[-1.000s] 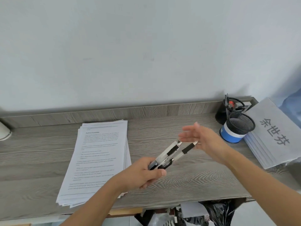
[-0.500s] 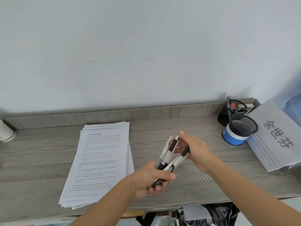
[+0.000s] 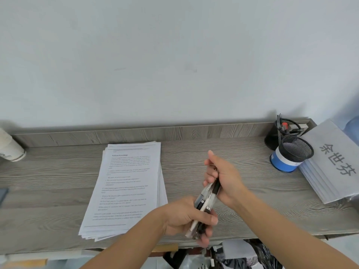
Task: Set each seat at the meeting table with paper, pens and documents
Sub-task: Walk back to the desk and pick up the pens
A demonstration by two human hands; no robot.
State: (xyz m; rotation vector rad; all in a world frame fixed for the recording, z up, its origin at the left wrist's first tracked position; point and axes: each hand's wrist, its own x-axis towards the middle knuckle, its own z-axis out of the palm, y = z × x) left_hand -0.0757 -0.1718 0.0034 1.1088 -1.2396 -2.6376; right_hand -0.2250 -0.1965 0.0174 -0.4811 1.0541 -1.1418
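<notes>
**A:** What is the setting?

**B:** A pale wall [image 3: 174, 55] stands behind a grey wood-grain desk [image 3: 194, 150], which has a low raised lip along its far edge.

**A:** Where are the pens?

**B:** A bundle of pens [image 3: 206, 200], black, clear and white, is held above the near edge of the desk, a little right of centre. It tilts so that its upper end leans away to the right.

**A:** How are the hands placed?

**B:** The left hand [image 3: 184, 218] grips the lower end of the bundle, with its fingers curled round it and its thumb across the front. The right hand [image 3: 227, 177] holds the upper end, its fingers wrapped over the tops of the pens. Both hands are off the desk.

**A:** And the papers?

**B:** A stack of printed documents [image 3: 124, 183] lies flat on the desk just left of the hands. Its sheets are slightly fanned, and the top page is headed "Political Knowledge". The left forearm crosses in front of its near right corner.

**A:** What else is there?

**B:** At the far right stands a mesh pen cup [image 3: 287, 158] with a blue and white band, and I can see nothing inside it. Just behind it is a black mesh holder [image 3: 275, 134] with something red-tipped inside. Beside them on the right is a stack of grey sheets [image 3: 328, 171] printed with large Chinese characters. A white cup [image 3: 9, 148] stands at the far left edge.
</notes>
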